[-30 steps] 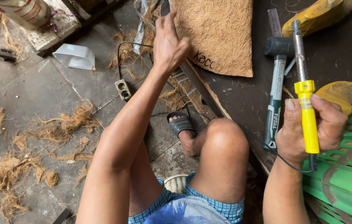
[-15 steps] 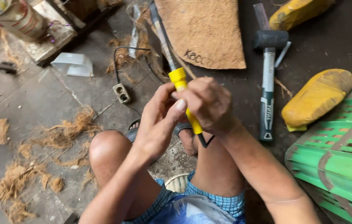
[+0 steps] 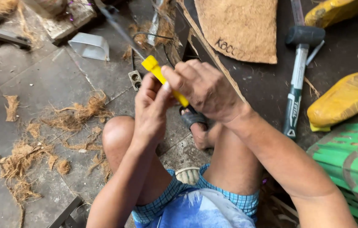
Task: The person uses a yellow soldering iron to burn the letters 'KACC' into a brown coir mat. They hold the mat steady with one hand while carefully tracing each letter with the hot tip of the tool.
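My right hand (image 3: pixel 206 90) is closed around the yellow handle of a long tool (image 3: pixel 158 72), whose thin metal shaft (image 3: pixel 117 25) points up and left. My left hand (image 3: pixel 152 105) meets it from the left, its fingers pressed against the same yellow handle, just above my bare knees. Both hands hover over the edge of a dark work board (image 3: pixel 267 80). On that board lie a brown coir sheet (image 3: pixel 240 27) and a black-headed mallet (image 3: pixel 299 71) with a white and green handle.
Yellow foot-shaped forms (image 3: pixel 343 99) lie at the right, one more at the top right (image 3: pixel 335 10). A green slatted crate (image 3: pixel 352 160) stands at the lower right. Coir fibre clumps (image 3: pixel 77 112) litter the concrete floor; a power strip (image 3: pixel 135 79) and cable lie nearby.
A second ago my right hand held the yellow-handled tool out at the right and my left reached toward the coir sheet. Both hands have since come together on the handle in front of me.
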